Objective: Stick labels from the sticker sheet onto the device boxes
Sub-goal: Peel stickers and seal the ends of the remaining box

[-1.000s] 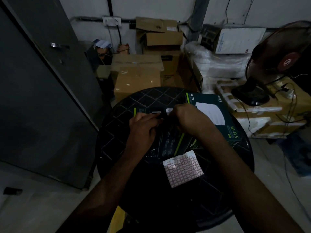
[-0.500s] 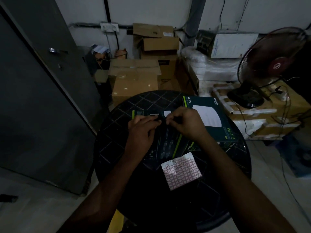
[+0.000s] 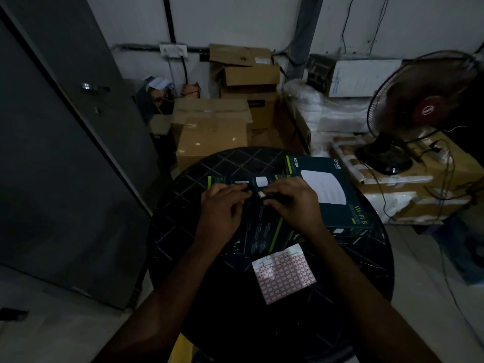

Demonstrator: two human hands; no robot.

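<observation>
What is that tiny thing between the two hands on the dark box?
In the head view a small pale label sits between the left hand and right hand, lying on the dark device box. Whether fingertips pinch it cannot be told.

cardboard cartons point(image 3: 212, 132) behind round black table point(image 3: 183, 195); fan point(image 3: 424, 111) right.

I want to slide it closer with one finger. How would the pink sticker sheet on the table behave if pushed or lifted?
The sticker sheet looks paper-thin and lies flat, so it is probably very light and floppy when lifted by a corner. On the grooved black table it may slide easily, though an edge could catch in a groove.
</observation>
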